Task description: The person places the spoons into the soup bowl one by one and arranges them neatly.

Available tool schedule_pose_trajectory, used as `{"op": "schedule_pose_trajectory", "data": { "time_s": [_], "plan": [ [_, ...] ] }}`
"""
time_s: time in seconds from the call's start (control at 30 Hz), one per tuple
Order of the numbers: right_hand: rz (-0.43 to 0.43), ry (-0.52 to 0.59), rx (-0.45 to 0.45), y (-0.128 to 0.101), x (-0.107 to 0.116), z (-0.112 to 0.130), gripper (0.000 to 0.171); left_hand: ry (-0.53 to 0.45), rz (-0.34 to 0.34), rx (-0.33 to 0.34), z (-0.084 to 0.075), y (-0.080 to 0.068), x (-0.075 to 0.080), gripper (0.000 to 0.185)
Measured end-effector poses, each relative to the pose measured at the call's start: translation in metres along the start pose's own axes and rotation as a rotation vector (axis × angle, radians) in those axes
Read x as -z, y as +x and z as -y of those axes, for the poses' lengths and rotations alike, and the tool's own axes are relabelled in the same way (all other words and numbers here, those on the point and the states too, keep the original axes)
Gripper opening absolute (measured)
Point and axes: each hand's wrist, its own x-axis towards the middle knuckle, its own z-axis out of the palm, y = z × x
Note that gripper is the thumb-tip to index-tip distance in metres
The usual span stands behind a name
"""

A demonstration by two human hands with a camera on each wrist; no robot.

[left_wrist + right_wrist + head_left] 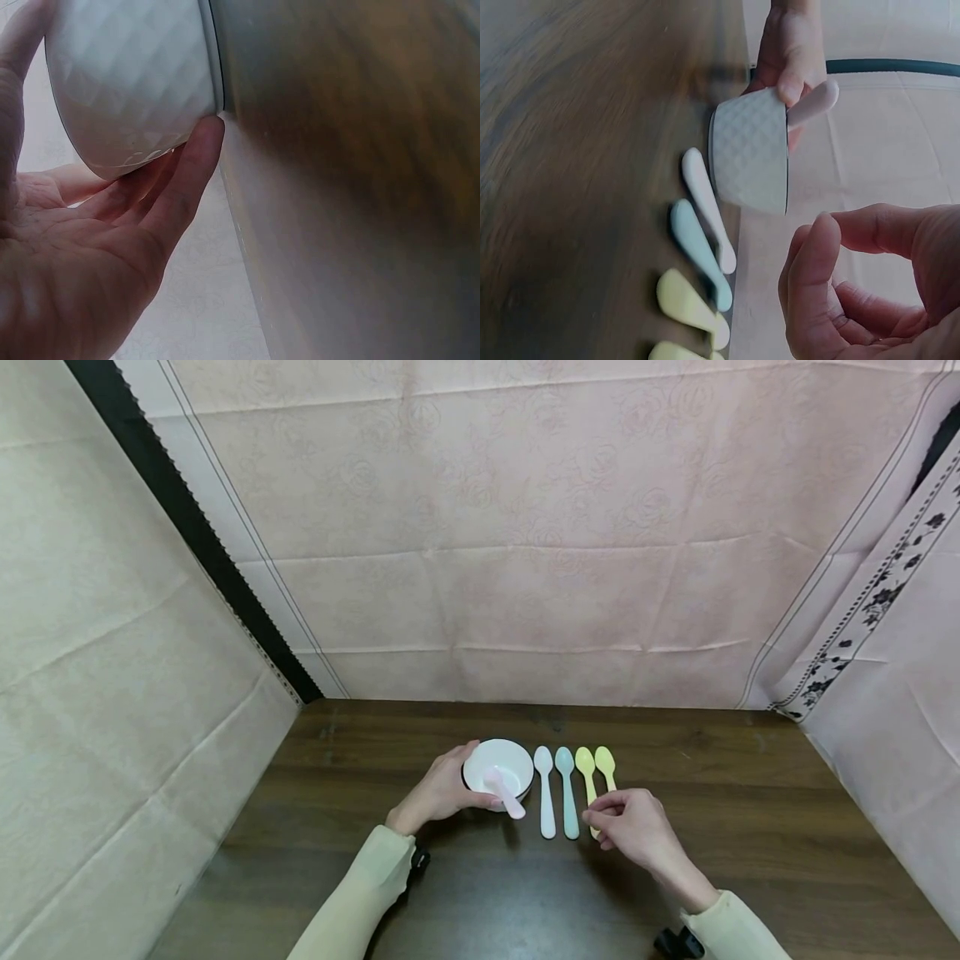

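Observation:
My left hand [444, 787] grips a white bowl [495, 753] from its left side, thumb near the front rim. The bowl's wall [135, 82] has a raised diamond pattern. A pink spoon [504, 792] stands slanted in it, handle over the rim. Right of the bowl lie a white spoon [547, 793], a light blue-green spoon [567, 793] and two yellow spoons [586, 768], side by side. Over the yellow spoons' handles hovers my right hand [633, 827], partly covering them. In the right wrist view its loosely bent fingers [814, 262] hold nothing and are apart from the spoons.
The dark wooden table [487, 902] meets a pale patterned cloth [525, 568] hanging at the back. More cloth hangs on the left [135, 693] and right [900, 718], close to the table's sides.

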Motion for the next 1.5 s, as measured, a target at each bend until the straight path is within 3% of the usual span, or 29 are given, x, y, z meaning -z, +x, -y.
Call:
{"op": "schedule_pose_trajectory", "data": {
  "time_s": [0.33, 1.5],
  "plan": [
    [-0.012, -0.014, -0.022, 0.002, 0.008, -0.011, 0.014, 0.001, 0.006, 0.026, 0.000, -0.002, 0.000, 0.114],
    [-0.062, -0.225, -0.054, 0.019, 0.025, -0.051, 0.015, -0.003, -0.009, -0.021, 0.001, 0.002, 0.000, 0.114]
  ]
}}
